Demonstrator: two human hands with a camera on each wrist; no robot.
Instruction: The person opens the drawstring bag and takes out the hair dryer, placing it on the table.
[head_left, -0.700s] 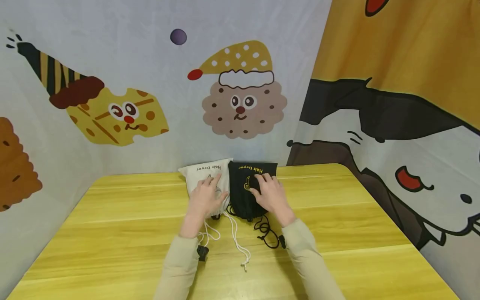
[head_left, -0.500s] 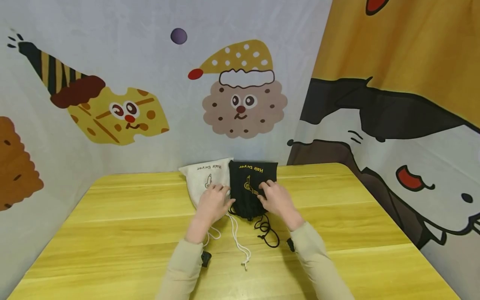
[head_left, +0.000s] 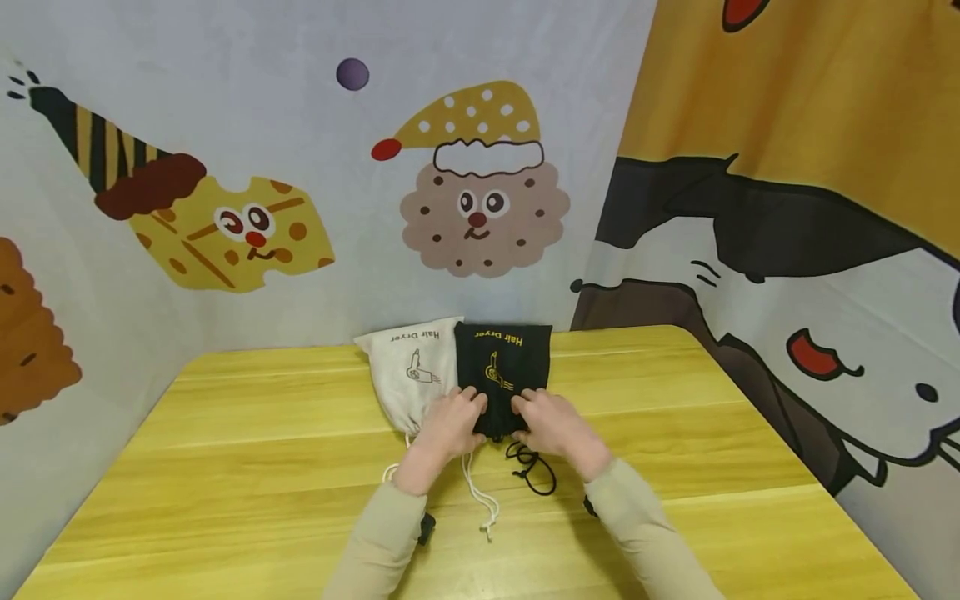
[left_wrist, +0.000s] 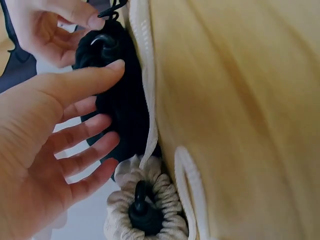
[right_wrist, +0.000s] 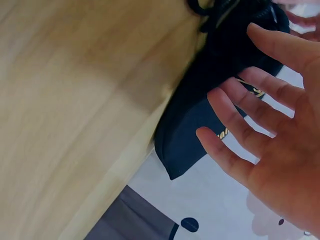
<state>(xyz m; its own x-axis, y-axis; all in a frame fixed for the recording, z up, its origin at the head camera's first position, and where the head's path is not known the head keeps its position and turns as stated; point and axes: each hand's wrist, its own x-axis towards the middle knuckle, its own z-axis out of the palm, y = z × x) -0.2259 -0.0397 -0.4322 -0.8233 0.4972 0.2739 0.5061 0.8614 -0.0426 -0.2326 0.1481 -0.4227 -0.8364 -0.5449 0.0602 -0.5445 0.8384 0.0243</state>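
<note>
A black drawstring bag (head_left: pixel 504 350) printed "Hair Dryer" in yellow lies at the table's back edge, mouth toward me. Against its left side lies a matching white bag (head_left: pixel 393 379). My left hand (head_left: pixel 450 421) is at the black bag's lower left, thumb and fingers spaced apart along its gathered end. Opposite, my right hand (head_left: pixel 553 422) reaches the lower right side, its fingers (right_wrist: pixel 240 120) loosely bent and spread over the black cloth. In the left wrist view, a black looped end (left_wrist: pixel 145 212) pokes from the white bag's puckered mouth.
A white cord (head_left: pixel 480 498) and a black cord (head_left: pixel 542 479) trail from the bags onto the wooden table (head_left: pixel 247 467). Right behind the table hangs a cartoon-printed cloth (head_left: pixel 300 312).
Both hands have drawn back toward me from the bags' printed faces to the black bag's gathered end. The left has also shifted right, off the white bag's front. The bags stay put.
</note>
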